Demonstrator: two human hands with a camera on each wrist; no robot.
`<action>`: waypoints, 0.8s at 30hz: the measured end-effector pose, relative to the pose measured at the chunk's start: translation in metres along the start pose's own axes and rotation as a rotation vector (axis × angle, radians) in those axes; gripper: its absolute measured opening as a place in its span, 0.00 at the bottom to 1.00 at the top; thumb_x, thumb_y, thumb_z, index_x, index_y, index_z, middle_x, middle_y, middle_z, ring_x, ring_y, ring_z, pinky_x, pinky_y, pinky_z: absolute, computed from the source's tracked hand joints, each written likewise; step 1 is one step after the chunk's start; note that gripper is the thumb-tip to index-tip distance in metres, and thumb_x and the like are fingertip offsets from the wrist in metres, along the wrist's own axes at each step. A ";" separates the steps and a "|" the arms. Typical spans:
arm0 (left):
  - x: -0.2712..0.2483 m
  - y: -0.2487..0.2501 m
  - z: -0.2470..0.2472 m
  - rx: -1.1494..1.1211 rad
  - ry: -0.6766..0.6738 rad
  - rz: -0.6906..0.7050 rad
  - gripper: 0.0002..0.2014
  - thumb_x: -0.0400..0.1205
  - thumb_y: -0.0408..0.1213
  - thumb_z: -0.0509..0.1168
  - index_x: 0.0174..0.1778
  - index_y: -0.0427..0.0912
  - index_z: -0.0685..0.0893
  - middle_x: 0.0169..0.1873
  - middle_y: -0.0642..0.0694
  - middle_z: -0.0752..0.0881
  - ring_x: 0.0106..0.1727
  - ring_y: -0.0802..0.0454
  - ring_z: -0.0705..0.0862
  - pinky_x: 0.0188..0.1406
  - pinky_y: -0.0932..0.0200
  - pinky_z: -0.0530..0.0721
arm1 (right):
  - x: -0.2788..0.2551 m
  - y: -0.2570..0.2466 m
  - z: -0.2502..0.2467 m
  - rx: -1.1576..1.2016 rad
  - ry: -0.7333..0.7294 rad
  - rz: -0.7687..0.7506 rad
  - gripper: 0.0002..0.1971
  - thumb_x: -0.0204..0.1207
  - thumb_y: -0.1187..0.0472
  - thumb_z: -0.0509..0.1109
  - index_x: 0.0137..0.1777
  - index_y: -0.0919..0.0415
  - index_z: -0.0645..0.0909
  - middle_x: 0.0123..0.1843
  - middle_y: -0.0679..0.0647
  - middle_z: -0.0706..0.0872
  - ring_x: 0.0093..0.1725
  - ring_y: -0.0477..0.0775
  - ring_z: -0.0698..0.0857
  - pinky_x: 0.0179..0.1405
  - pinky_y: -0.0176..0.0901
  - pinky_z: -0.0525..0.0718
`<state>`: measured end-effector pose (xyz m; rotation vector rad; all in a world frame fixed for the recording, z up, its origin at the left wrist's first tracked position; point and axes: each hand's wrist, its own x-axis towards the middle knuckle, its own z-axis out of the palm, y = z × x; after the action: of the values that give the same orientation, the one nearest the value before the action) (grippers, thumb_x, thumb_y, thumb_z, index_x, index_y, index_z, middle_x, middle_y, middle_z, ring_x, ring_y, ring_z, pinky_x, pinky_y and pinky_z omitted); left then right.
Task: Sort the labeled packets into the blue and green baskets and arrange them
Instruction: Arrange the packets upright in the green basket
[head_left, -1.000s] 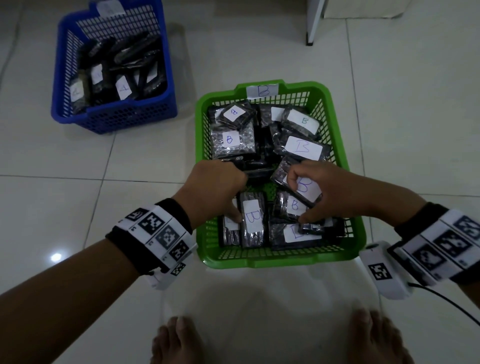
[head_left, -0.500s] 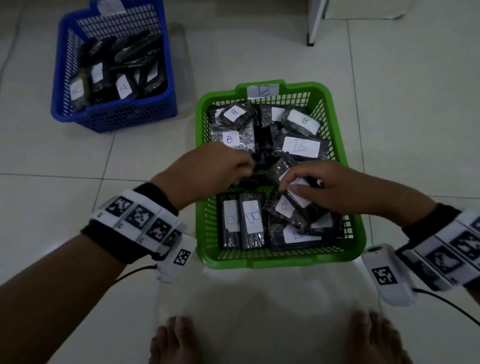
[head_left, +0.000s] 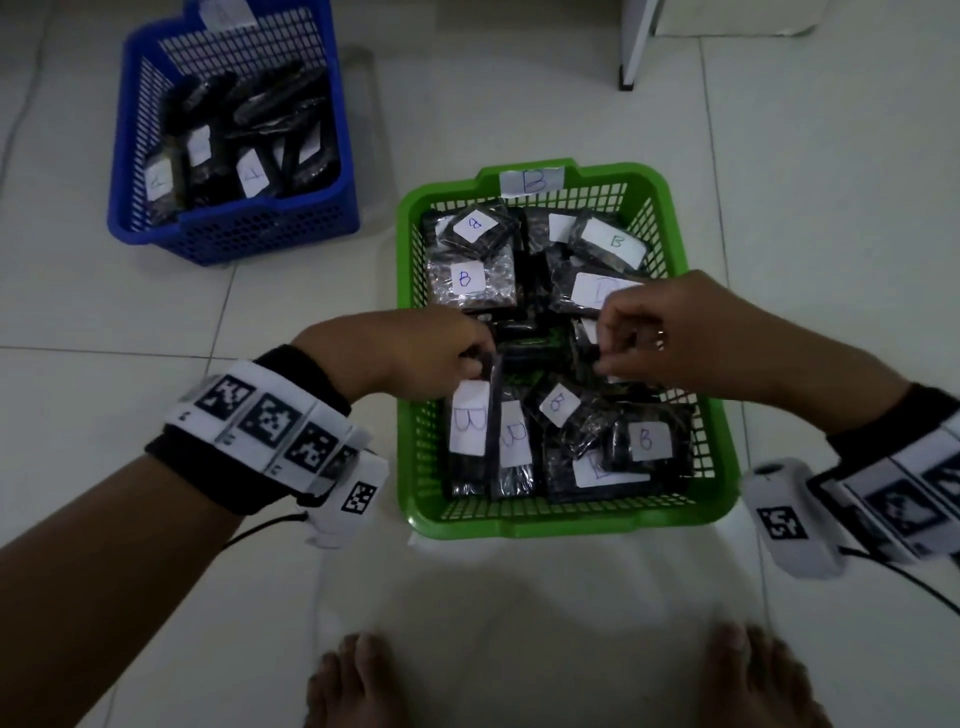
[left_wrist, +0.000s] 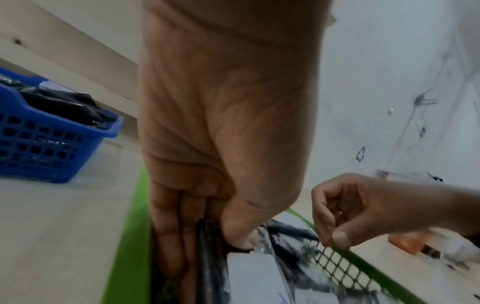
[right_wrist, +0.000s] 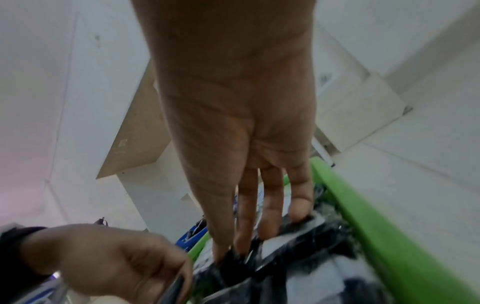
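Nearest us, our bare feet (head_left: 358, 680) stand on the tiled floor (head_left: 130, 322), and just beyond them sits the green basket (head_left: 566, 522), tagged B on its far rim. Both our hands work inside it.

Our left hand (head_left: 415, 358) pinches the top edge of a dark packet (head_left: 470, 436) at the near left, thumb against fingers, as the left wrist view shows. The packet stands on edge beside another B packet (head_left: 514, 441), probably so the labels face up in a neat row.

Our right hand (head_left: 670, 338) reaches into the middle of the basket. Its fingertips (right_wrist: 244, 244) press down on a dark packet with a white label (right_wrist: 293, 246). The fingers are fairly straight, and we cannot tell whether they clasp it or only hold it down. We judge that it is steadying the loose pile while the left hand sets its packet straight.

Further in, more B packets (head_left: 472, 280) lie flat and overlapping, not yet arranged.

Farthest, well apart to the left, the blue basket (head_left: 234, 228) holds its own dark packets, some of them standing on edge. No packets lie on the floor, so the sorting seems done and the arranging is under way.
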<state>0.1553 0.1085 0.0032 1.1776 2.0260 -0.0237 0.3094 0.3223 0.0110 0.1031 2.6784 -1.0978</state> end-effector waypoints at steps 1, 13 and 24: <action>0.002 0.000 0.005 0.057 -0.022 -0.012 0.12 0.90 0.39 0.60 0.67 0.44 0.82 0.52 0.48 0.83 0.51 0.49 0.82 0.51 0.53 0.80 | -0.002 0.002 -0.003 -0.045 -0.050 0.009 0.10 0.67 0.58 0.84 0.42 0.50 0.85 0.37 0.43 0.89 0.36 0.37 0.85 0.36 0.31 0.78; 0.008 0.002 0.026 0.403 0.186 0.048 0.12 0.74 0.43 0.80 0.49 0.45 0.89 0.42 0.46 0.86 0.48 0.43 0.88 0.46 0.44 0.89 | -0.001 -0.003 0.051 -0.408 0.020 0.086 0.22 0.71 0.35 0.72 0.55 0.50 0.83 0.44 0.46 0.87 0.43 0.50 0.85 0.42 0.48 0.87; 0.002 0.020 0.017 -0.500 0.182 0.127 0.29 0.77 0.63 0.70 0.73 0.56 0.80 0.58 0.61 0.87 0.50 0.66 0.88 0.56 0.58 0.88 | -0.002 -0.014 0.038 0.355 0.076 0.309 0.14 0.68 0.50 0.82 0.49 0.52 0.85 0.37 0.47 0.91 0.31 0.40 0.88 0.27 0.27 0.80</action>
<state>0.1798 0.1148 -0.0027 1.0054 1.9451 0.6362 0.3166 0.2859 -0.0050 0.6103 2.3889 -1.4683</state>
